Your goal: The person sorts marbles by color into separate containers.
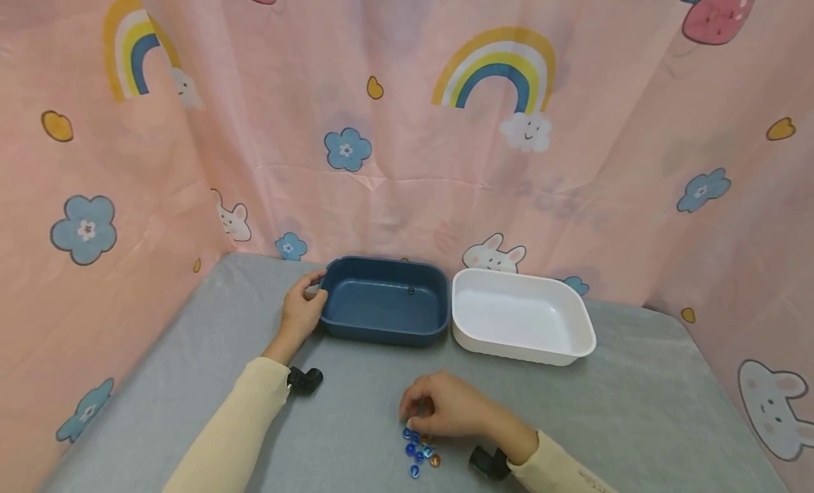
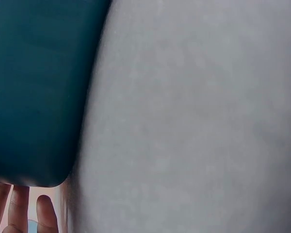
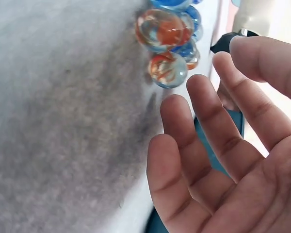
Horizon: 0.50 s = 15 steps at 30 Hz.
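Observation:
A dark blue rectangular tray (image 1: 381, 334) stands at the back middle of the cloth. My left hand (image 1: 302, 309) holds its left end, thumb at the rim; in the left wrist view some fingers (image 2: 18, 206) show beyond the tray's end wall. One small round thing (image 1: 410, 290) lies inside, too small to tell its kind. Near the front, my right hand (image 1: 448, 407) hovers by a cluster of glass marbles (image 1: 410, 449), some blue, some orange. The right wrist view shows its fingers loosely bent, nothing between them, close to a clear-and-orange marble (image 3: 168, 69).
A white rectangular tray (image 1: 521, 346) stands right of the blue one, their ends almost touching. Grey cloth (image 1: 356, 415) covers the table. A pink patterned curtain (image 1: 407, 210) hangs behind and at the sides. Each wrist wears a small black camera (image 1: 305, 381).

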Motion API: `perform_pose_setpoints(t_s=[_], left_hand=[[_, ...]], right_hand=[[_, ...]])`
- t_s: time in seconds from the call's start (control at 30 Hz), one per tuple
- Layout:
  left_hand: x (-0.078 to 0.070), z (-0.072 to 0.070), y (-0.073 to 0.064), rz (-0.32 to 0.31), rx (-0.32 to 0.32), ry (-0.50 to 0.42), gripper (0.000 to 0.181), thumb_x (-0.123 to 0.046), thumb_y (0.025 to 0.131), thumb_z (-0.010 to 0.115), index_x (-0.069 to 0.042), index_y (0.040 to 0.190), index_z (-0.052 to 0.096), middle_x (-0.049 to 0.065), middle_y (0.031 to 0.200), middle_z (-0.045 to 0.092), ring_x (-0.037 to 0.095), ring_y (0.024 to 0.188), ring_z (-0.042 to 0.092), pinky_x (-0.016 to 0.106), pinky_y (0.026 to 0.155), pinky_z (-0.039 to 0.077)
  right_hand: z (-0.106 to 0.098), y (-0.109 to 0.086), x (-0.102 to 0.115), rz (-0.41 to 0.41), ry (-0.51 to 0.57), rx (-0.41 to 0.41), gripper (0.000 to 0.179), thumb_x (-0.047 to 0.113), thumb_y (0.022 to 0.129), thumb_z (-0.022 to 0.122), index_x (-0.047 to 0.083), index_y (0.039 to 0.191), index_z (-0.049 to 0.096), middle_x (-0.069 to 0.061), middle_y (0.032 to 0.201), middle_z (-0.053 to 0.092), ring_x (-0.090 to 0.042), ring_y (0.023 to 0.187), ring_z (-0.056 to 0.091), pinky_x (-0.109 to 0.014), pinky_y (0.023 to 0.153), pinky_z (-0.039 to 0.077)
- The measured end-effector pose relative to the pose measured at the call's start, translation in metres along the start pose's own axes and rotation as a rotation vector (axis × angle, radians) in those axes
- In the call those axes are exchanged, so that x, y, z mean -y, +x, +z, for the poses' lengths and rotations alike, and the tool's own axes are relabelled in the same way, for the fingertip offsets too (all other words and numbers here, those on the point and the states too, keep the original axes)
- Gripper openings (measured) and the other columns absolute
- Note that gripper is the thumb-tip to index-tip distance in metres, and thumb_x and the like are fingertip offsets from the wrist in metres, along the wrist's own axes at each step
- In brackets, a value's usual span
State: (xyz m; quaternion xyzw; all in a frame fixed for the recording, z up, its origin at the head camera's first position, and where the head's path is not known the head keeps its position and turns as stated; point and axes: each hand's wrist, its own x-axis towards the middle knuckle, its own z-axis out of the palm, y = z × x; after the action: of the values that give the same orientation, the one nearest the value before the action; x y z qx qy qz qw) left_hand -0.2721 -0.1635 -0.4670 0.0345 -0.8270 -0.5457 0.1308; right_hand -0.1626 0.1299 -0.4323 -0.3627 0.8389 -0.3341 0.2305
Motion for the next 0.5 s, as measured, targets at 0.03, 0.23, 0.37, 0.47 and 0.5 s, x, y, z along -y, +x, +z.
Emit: perform_pose_setpoints(t_s=[0.03, 0.23, 0.37, 0.47, 0.5], left_hand=[[-0.0002, 0.0000, -0.0001, 0.002, 0.002, 0.002, 0.042, -0.013, 0.090, 0.054, -0.017, 0.132, 0.058, 0.009, 0.133, 0.058, 0.022, 0.087, 0.059, 0.024, 0.064, 0.046], [-0.0005, 0.0003, 0.0002, 0.005, 0.000, 0.004, 0.043, -0.014, 0.090, 0.053, -0.017, 0.133, 0.058, 0.010, 0.133, 0.058, 0.021, 0.088, 0.059, 0.024, 0.065, 0.046], [-0.0001, 0.0008, 0.0002, -0.002, -0.004, 0.002, 0.043, -0.014, 0.089, 0.053, -0.017, 0.132, 0.059, 0.009, 0.132, 0.058, 0.022, 0.088, 0.060, 0.024, 0.065, 0.046], [0.0003, 0.0008, 0.0001, -0.004, -0.005, 0.000, 0.043, -0.014, 0.089, 0.054, -0.018, 0.131, 0.059, 0.008, 0.132, 0.059, 0.022, 0.088, 0.060, 0.024, 0.065, 0.046], [0.0005, 0.0007, 0.0001, -0.002, -0.003, 0.001, 0.043, -0.013, 0.090, 0.054, -0.017, 0.132, 0.059, 0.009, 0.132, 0.058, 0.022, 0.087, 0.060, 0.024, 0.065, 0.046]], right_hand=[[0.0007, 0.0003, -0.0004, -0.001, -0.008, 0.000, 0.007, 0.016, 0.084, 0.070, 0.019, 0.090, 0.072, 0.015, 0.080, 0.062, 0.003, 0.064, 0.055, -0.017, 0.060, 0.047], [0.0053, 0.0031, -0.0037, -0.019, -0.066, -0.016, 0.007, 0.015, 0.083, 0.070, 0.019, 0.088, 0.073, 0.017, 0.078, 0.060, 0.005, 0.067, 0.052, -0.015, 0.062, 0.046], [0.0072, 0.0041, -0.0041, -0.014, -0.075, -0.024, 0.007, 0.015, 0.083, 0.070, 0.018, 0.088, 0.073, 0.017, 0.078, 0.060, 0.006, 0.067, 0.052, -0.014, 0.063, 0.046], [0.0085, 0.0046, -0.0039, -0.002, -0.080, -0.027, 0.006, 0.015, 0.083, 0.070, 0.018, 0.087, 0.073, 0.017, 0.076, 0.060, 0.007, 0.066, 0.052, -0.014, 0.062, 0.046], [0.0089, 0.0049, -0.0039, 0.002, -0.084, -0.029, 0.006, 0.014, 0.083, 0.070, 0.018, 0.087, 0.073, 0.017, 0.076, 0.060, 0.007, 0.065, 0.052, -0.014, 0.062, 0.046]])
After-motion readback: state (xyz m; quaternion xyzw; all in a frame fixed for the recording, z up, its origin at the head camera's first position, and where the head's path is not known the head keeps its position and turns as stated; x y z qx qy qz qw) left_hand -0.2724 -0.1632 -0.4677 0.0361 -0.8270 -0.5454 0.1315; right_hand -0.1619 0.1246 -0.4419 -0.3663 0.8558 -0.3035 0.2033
